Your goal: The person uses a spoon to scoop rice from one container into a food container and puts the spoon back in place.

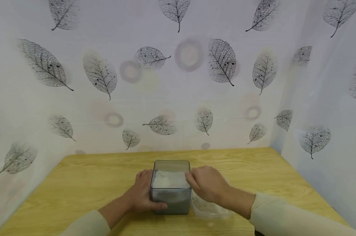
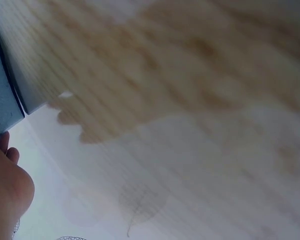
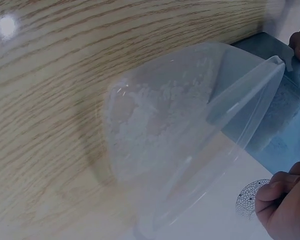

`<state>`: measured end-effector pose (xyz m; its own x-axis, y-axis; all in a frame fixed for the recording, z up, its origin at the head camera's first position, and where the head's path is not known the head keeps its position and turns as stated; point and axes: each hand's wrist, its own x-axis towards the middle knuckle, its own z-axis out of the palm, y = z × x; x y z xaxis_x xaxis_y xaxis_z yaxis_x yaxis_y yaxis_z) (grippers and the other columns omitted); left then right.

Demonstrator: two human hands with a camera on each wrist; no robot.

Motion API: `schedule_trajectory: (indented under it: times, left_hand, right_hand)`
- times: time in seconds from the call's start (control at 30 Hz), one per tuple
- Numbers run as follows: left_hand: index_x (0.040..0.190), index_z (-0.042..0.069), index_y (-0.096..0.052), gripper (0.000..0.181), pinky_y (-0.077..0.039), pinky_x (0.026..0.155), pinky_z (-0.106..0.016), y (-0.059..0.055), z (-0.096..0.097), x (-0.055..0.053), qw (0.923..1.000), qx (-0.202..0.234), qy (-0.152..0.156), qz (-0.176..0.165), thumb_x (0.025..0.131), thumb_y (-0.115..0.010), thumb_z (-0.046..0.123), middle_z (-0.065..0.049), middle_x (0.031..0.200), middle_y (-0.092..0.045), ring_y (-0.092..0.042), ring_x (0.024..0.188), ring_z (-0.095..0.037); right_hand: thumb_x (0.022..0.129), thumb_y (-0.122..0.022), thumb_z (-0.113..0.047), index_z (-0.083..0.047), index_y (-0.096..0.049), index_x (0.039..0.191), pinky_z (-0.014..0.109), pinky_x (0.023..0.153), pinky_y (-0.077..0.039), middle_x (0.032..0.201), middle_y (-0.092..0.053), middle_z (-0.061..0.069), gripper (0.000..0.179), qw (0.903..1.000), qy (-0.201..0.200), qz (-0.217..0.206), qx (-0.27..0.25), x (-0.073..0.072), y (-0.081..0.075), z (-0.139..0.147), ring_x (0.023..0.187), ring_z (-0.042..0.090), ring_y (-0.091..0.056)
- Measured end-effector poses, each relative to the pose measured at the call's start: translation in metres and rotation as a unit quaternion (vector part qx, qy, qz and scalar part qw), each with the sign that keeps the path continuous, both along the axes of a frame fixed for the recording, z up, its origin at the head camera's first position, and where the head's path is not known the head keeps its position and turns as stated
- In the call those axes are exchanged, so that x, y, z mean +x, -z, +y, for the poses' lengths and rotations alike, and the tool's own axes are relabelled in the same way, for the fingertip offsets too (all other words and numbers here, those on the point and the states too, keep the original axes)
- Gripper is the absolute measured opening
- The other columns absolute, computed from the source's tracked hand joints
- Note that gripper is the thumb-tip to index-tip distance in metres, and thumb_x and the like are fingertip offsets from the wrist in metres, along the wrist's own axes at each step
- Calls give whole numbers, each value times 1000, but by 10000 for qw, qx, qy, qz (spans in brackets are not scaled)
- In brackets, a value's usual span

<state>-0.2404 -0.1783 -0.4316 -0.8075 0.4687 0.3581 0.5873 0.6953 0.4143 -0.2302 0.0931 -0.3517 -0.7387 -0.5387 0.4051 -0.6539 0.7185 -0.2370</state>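
A bluish-grey, see-through square container (image 1: 171,201) stands on the table, holding white grainy or powdery contents (image 1: 166,180). My left hand (image 1: 142,193) steadies it from the left side, with the thumb along the near face. At the right rim is my right hand (image 1: 208,183), its fingers curled into a fist. In the right wrist view a dark sliver shows in that fist (image 3: 287,200), but what it holds is mostly hidden. A clear plastic tub (image 3: 140,125) with whitish grains sits right of the container, partly under my right forearm.
The wood-grain table (image 1: 92,183) extends to both sides and behind the containers. A pale leaf-patterned curtain (image 1: 184,88) hangs along the back and sides.
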Motion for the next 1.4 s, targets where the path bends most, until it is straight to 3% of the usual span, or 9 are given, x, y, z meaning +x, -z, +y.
schedule_trajectory:
  times: [0.17,0.43,0.77,1.03,1.4]
  left_hand:
    - [140,8,-41,107,-26,106,-55,-2,0,-1,9999,41,49,117,67,-68,82,-4,127,-53,-43,117,-21]
    - [139,7,-41,106,-26,106,-55,1,0,-1,9999,77,72,-46,67,-71,79,-3,126,-52,-42,116,-20]
    - [139,6,-42,106,-29,104,-53,0,2,-1,9992,-11,129,385,68,-68,81,-7,127,-55,-46,116,-22]
    - [140,7,-42,106,-28,104,-55,1,0,-1,9997,-96,79,194,68,-70,79,-8,130,-54,-45,120,-25]
    - [138,7,-44,103,-29,103,-55,2,0,-3,9997,-109,63,211,68,-69,79,-8,130,-54,-46,120,-25]
  right_hand:
    - [105,-46,-24,-21,-37,55,20,45,-24,50,-28,-15,50,9990,96,-273,-349,-1,2,3,46,0,-21]
    - [106,-44,-24,-22,-36,56,19,45,-24,49,-28,-15,51,9956,161,-663,-648,-2,6,3,46,0,-21]
    - [106,-42,-20,-21,-33,53,20,46,-23,47,-24,-16,53,9944,96,-421,-963,-5,-5,8,45,0,-17]
    - [106,-42,-21,-20,-34,55,20,47,-24,48,-26,-14,52,9937,244,-341,-1036,-4,-13,18,45,1,-18]
    - [107,-43,-21,-19,-34,56,21,47,-25,51,-26,-13,51,9893,461,-197,-1369,-1,-21,54,48,0,-19]
